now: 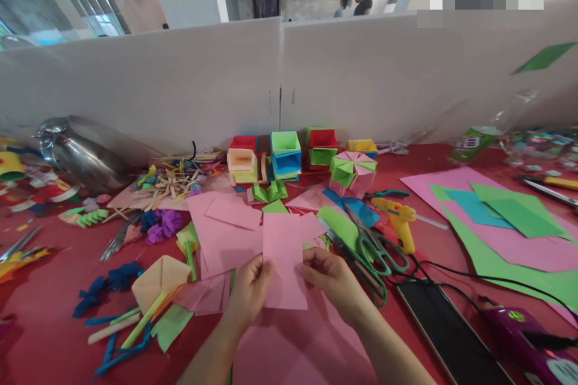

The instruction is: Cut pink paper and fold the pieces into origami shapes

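Observation:
My left hand (247,292) and my right hand (333,281) together hold a small pink paper sheet (284,258) upright above the red table (49,337). Each hand pinches one side edge of the sheet, fingers closed on it. Larger pink sheets (226,231) lie flat just behind it. A big pink sheet (289,349) lies under my forearms. Green-handled scissors (377,249) rest just right of my right hand.
Folded paper boxes (284,156) and a pink-green paper ball (352,173) stand at the back by the white partition. A yellow glue gun (400,219), a black phone (447,331), cables, coloured sheets (506,222) lie right. Sticks, scraps and a metal kettle (81,150) fill the left.

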The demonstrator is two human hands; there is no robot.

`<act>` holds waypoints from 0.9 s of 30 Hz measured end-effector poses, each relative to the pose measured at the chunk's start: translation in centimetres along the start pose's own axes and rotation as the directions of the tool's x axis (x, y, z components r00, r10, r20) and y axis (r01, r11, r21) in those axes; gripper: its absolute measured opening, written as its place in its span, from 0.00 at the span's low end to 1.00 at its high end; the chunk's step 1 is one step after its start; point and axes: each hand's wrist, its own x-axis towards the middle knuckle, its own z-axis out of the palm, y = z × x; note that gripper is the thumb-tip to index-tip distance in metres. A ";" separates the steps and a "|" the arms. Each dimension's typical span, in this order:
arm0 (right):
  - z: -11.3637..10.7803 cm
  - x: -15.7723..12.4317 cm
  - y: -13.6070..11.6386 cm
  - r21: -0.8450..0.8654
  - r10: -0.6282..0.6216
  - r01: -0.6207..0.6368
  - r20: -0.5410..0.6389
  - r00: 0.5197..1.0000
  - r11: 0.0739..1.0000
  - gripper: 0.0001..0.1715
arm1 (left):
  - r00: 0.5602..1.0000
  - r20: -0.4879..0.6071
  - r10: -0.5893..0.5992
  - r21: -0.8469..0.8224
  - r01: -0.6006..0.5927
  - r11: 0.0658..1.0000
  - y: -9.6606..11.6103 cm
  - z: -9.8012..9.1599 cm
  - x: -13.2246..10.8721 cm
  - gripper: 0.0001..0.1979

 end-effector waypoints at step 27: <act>0.4 -0.9 0.5 -0.175 -0.144 0.154 0.065 0.987 0.973 0.29 | 0.997 0.059 -0.054 -0.302 0.069 0.951 0.2 -1.1 1.0 0.17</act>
